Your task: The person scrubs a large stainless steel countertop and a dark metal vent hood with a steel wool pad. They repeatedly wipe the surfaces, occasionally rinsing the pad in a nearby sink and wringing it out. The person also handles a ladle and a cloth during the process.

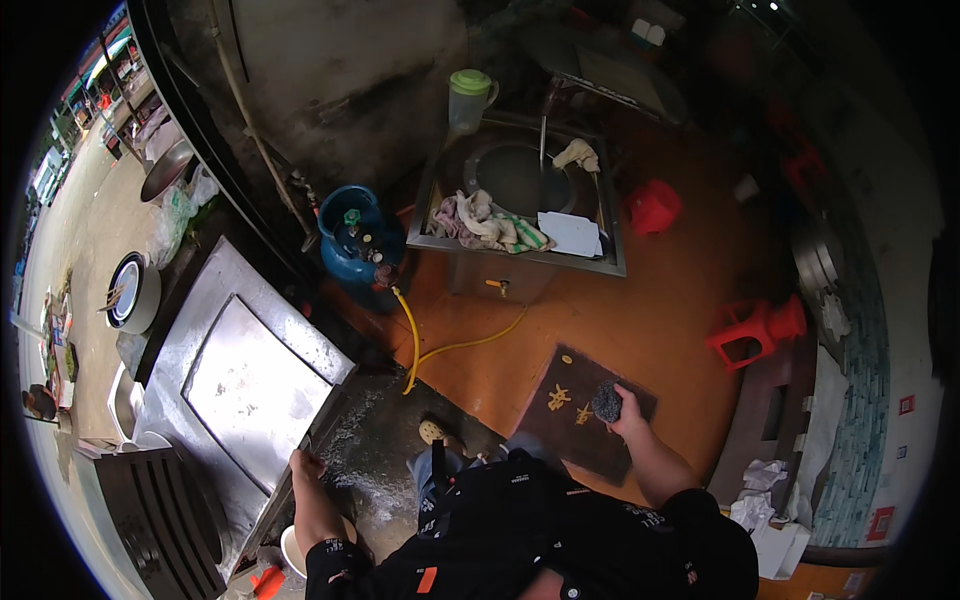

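My right hand (pixel 628 411) grips a dark, curly scouring pad (pixel 607 401), held above a brown doormat (pixel 592 442) with gold characters on the orange floor. My left hand (pixel 307 463) is at the front edge of a stainless steel counter (pixel 255 390); its fingers are curled, and whether it grips the edge or something small cannot be told. A flat, shiny metal panel (pixel 251 382) is set in the counter's top.
A blue gas cylinder (pixel 349 244) with a yellow hose (pixel 414 337) stands ahead. Beyond is a steel-framed stove table (pixel 517 259) with rags (pixel 487 221) and a lidded plastic jug (pixel 469 101). Red stools (pixel 757 330) lie to the right. A white bucket (pixel 294 551) sits below the counter.
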